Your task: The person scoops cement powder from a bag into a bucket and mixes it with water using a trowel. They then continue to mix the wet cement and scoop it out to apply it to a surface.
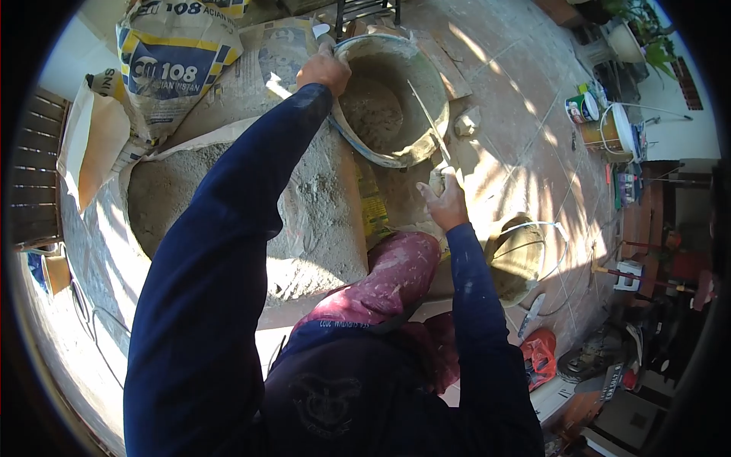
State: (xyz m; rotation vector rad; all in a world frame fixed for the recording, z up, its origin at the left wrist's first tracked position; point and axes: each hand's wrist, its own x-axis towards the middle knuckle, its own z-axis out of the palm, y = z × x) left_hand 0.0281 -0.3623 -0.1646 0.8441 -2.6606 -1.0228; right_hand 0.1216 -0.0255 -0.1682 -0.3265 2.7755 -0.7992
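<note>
My left hand (324,70) is closed over the left rim of a large round bucket (435,65), which tilts toward me. Wet grey mortar (373,114) lies in its bottom. On the bucket's near right side, my right hand (443,199) grips a trowel by its handle, mostly covered by the fingers. The trowel's blade (429,118) is seen almost edge-on and reaches over the rim into the bucket. Left of the bucket lies an opened sack (324,206) coated in grey powder, with more powder (164,190) inside.
Printed cement bags (171,68) stand at the upper left. A smaller bucket (518,263) with a wire handle sits right of my knee, near a flat blade-like tool (531,314). Paint pails (607,129) and a shoe (598,354) line the right side.
</note>
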